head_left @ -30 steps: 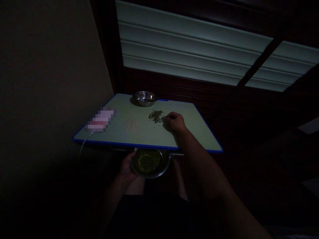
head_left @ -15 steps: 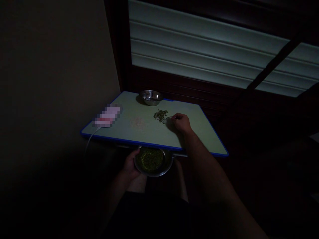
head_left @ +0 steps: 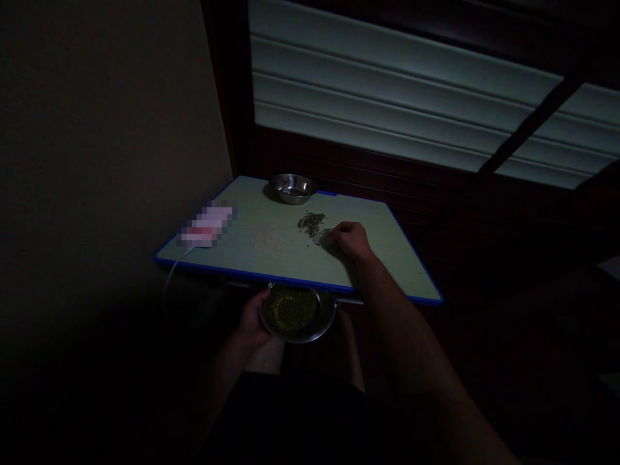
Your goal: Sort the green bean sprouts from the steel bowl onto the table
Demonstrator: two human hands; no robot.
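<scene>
Below the table's near edge, my left hand (head_left: 254, 318) is closed on the rim of a metal bowl (head_left: 324, 334). Inside it lie many small green grains (head_left: 291, 309) that look like mung beans. Over the tabletop, my right hand (head_left: 351, 239) pinches a small clear round dish (head_left: 323, 237), low and close to the surface. Just beyond the dish is a loose pile of greenish-brown grains (head_left: 311, 223). A thin patch of pale grains (head_left: 266, 239) is spread to its left. Dim light hides the finer detail of my fingers.
A second metal bowl (head_left: 292, 188) stands at the back of the blue-edged table (head_left: 407, 271). At the left lies a blurred-out pinkish object (head_left: 206, 226) with a white cable (head_left: 170, 276) hanging over the edge. A wall is at left, and a dark-framed slatted panel (head_left: 368, 84) behind.
The clear dish in my right hand has shifted slightly left and toward me, beside the greenish pile. My left hand keeps its hold on the bowl.
</scene>
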